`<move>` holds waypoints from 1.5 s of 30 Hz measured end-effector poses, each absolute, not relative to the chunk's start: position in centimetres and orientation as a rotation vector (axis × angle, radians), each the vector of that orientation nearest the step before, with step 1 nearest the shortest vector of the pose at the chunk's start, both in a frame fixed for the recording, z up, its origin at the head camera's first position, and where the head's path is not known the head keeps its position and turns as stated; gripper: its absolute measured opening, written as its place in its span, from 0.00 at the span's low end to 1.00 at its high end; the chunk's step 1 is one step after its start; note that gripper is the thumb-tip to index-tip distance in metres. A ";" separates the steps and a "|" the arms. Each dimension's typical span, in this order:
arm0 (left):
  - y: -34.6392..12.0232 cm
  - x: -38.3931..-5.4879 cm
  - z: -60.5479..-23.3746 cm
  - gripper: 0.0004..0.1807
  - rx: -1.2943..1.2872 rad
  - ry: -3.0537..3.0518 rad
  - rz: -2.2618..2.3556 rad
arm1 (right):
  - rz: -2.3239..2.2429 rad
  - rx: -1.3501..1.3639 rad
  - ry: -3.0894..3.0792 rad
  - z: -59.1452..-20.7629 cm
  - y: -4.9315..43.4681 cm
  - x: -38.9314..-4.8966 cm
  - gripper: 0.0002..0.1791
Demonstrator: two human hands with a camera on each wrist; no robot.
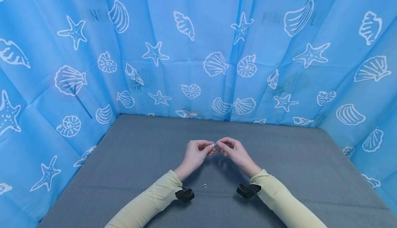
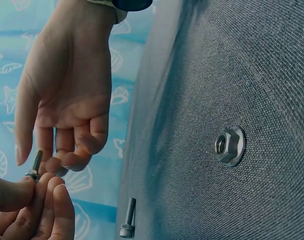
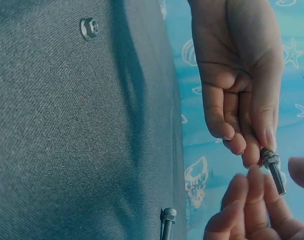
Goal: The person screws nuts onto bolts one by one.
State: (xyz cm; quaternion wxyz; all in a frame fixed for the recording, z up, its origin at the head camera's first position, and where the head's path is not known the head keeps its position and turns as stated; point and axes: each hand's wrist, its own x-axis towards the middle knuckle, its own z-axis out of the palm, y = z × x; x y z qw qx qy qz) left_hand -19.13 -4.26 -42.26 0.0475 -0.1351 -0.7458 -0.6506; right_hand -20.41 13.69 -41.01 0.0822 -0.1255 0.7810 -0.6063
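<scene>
My left hand (image 1: pixel 195 154) pinches a small metal bolt (image 2: pixel 38 161) between thumb and forefinger at its head end. A flanged nut (image 3: pixel 270 159) sits on the bolt close to those fingertips, and the bare threaded end sticks out towards my right hand (image 1: pixel 237 153). In the right wrist view the right fingers (image 3: pixel 257 202) lie beside the bolt, with the thumb (image 3: pixel 300 172) spread away on its other side. The right hand grips nothing. Both hands are raised over the grey table.
A loose flange nut (image 1: pixel 205 186) lies on the grey tabletop (image 1: pixel 139 145), between the forearms. Another bolt (image 2: pixel 128 218) lies on the cloth; the hands hide it in the head view. A blue curtain (image 1: pixel 198 49) with shell prints surrounds the table's back and sides.
</scene>
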 end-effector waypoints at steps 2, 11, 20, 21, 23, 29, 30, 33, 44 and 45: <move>-4.3 -19.1 -42.2 0.07 -0.412 -2.273 -1.984 | -1.839 -0.401 2.306 -41.1 13.8 -20.4 0.16; -4.3 -18.9 -42.3 0.06 -0.430 -2.290 -1.980 | -1.806 -0.430 2.346 -41.4 13.8 -20.6 0.14; -4.3 -19.0 -42.5 0.06 -0.420 -2.301 -1.980 | -1.808 -0.433 2.330 -41.6 13.7 -20.5 0.14; -4.3 -19.1 -42.6 0.06 -0.419 -2.301 -1.980 | -1.804 -0.444 2.336 -41.6 13.7 -20.5 0.13; -4.3 -19.1 -42.6 0.06 -0.417 -2.298 -1.980 | -1.784 -0.453 2.359 -41.6 13.7 -20.5 0.13; -4.4 -19.0 -42.7 0.06 -0.413 -2.295 -1.979 | -1.759 -0.431 2.372 -41.5 13.5 -20.4 0.15; -4.4 -19.0 -42.7 0.06 -0.412 -2.294 -1.979 | -1.768 -0.430 2.360 -41.6 13.5 -20.4 0.15; -4.4 -18.9 -42.6 0.05 -0.411 -2.297 -1.973 | -1.805 -0.444 2.328 -41.7 13.6 -20.4 0.14; -4.4 -19.0 -42.5 0.06 -0.415 -2.302 -1.964 | -1.766 -0.414 2.370 -41.6 13.5 -20.3 0.14; -4.4 -19.0 -42.5 0.06 -0.415 -2.302 -1.960 | -1.780 -0.415 2.356 -41.6 13.5 -20.2 0.14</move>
